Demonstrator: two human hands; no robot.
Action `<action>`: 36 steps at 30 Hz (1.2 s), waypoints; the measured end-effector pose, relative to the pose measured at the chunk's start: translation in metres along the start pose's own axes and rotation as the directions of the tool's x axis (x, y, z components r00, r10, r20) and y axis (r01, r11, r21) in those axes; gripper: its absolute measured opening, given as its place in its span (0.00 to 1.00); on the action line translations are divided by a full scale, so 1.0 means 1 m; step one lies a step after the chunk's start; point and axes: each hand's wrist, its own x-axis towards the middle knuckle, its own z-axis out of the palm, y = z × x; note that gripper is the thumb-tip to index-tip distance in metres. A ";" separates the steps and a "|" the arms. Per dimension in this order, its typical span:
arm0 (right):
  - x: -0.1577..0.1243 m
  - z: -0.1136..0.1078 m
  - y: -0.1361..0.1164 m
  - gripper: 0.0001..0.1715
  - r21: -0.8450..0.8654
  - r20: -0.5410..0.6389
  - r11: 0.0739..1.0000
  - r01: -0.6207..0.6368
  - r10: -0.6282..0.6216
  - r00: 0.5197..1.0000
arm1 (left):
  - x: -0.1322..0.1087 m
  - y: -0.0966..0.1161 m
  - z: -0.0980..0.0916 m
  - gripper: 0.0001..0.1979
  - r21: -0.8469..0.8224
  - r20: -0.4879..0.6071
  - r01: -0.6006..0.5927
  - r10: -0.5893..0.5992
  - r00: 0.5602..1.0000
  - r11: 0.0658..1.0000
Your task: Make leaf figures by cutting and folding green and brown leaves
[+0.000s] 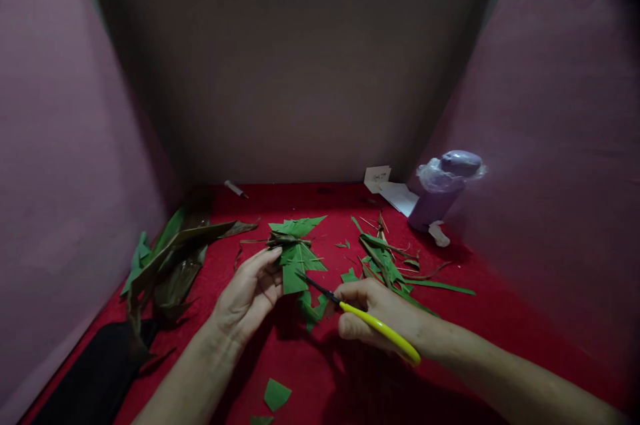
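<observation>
My left hand (255, 288) is closed on a tied bundle of green leaf (295, 255), pinching its left side. A brown strip wraps the bundle's middle, and pointed leaf ends spread out above and below it. My right hand (373, 308) grips scissors (383, 328) with yellow handles and dark blades. The blade tips lie against the lower part of the leaf; I cannot tell how far the blades are apart. Just below the blades is a ragged green leaf piece (314, 310). A small leaf scrap (277, 394) lies nearer to me on the red cloth.
Long, partly dried leaves (175, 265) pile up at left beside a black flat object (95, 371). Leaf strips and trimmings (385, 255) lie at right. Farther back are a syringe (235, 189), white papers (399, 197) and a purple container (436, 201) with clear plastic. Walls enclose three sides.
</observation>
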 end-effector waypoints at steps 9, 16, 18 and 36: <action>-0.001 -0.002 0.012 0.27 0.038 -0.004 0.999 -0.032 0.032 0.999 | -0.004 0.003 0.003 0.06 -0.066 0.042 -0.006 0.009 0.999 0.998; 0.000 -0.001 0.018 0.28 0.017 -0.024 0.998 -0.053 0.053 0.998 | -0.004 0.006 0.000 0.14 -0.066 0.099 0.029 -0.022 0.995 0.997; -0.001 -0.001 0.017 0.28 0.022 -0.005 0.997 -0.070 0.070 0.998 | -0.003 0.005 -0.001 0.14 -0.061 0.086 0.034 -0.029 0.996 0.998; -0.001 -0.004 0.007 0.26 -0.003 -0.012 1.000 0.004 -0.004 1.000 | -0.003 0.004 0.001 0.09 -0.050 0.080 0.020 -0.016 0.997 0.999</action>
